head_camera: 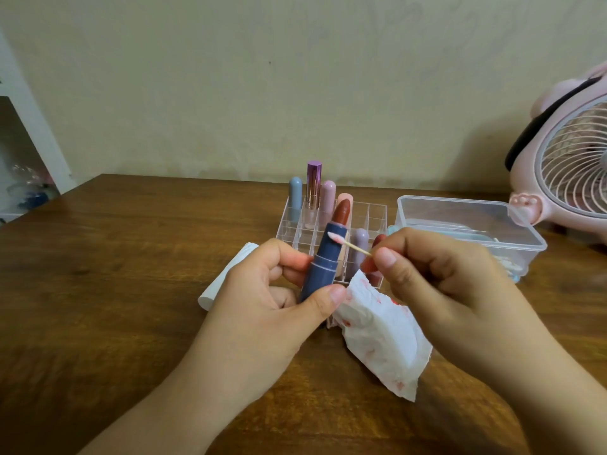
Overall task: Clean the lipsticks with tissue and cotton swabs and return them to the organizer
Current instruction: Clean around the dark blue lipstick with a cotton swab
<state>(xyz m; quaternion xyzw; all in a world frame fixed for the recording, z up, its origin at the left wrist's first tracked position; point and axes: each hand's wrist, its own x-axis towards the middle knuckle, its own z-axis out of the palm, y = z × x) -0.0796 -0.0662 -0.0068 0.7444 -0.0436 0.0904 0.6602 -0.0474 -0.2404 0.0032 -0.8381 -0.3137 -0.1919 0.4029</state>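
**Swabbing the collar of the open blue lipstick**

The step in hand looks like cleaning the rim where the bullet meets the tube. To do it well, I judge the tube should be kept steady and rolled slowly while the swab tip traces the collar with light pressure, staying off the soft red-brown bullet so it is not gouged; once the cotton is loaded with colour, a fresh swab is the better choice.

Going left to right: a white roll [226, 274] lies on the counter [115, 257] behind the left hand [262, 300]. That hand is curled round the blue lipstick [323, 264], thumb and fingers clamped on its lower barrel, holding it tilted with the bullet up. Behind it stands the clear organizer [374, 215], several capped lipsticks in its back cells. The cotton swab [345, 243], tip already pink, touches the tube's upper collar. The stained tissue [381, 333] hangs beneath. The right hand [437, 277] pinches the swab's stick between thumb and fingertips. A clear plastic box [466, 221] sits beyond it.
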